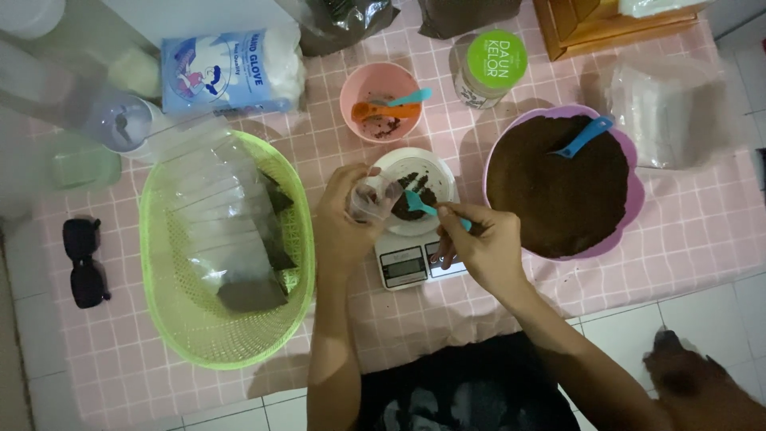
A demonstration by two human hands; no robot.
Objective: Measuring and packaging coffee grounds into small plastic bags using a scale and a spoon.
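**Two hands, one small bag, one scale**

Two of our hands work at the middle of the pink checked cloth (678, 231), near its front edge. Going from largest to smallest: the green mesh basket (227, 319) takes the left side, filled bags lying inside it; the purple bowl of dark powder (558, 187) sits at the right with a blue scoop (586, 136) resting in it. Between them stands the small scale (408, 263), carrying a white dish (415, 172) with some powder. Behind it, a pink bowl (381, 100) holds two more spoons, and a green-lidded jar (491, 64) stands beside that.

Our left hand (343, 223) is closed around a small clear bag (373, 198), held open-mouthed over the dish. Our right hand (483, 243) pinches a teal spoon (423, 206), its tip at the bag's mouth.

We judge the filling goes best if the bag stays directly above the dish, so stray powder falls back in, and if the spoon tips slowly inside the mouth.

Room is tight: basket rim and purple bowl flank both wrists closely. Free cloth lies mainly along the front edge and the front-left corner, near the sunglasses (84, 263).
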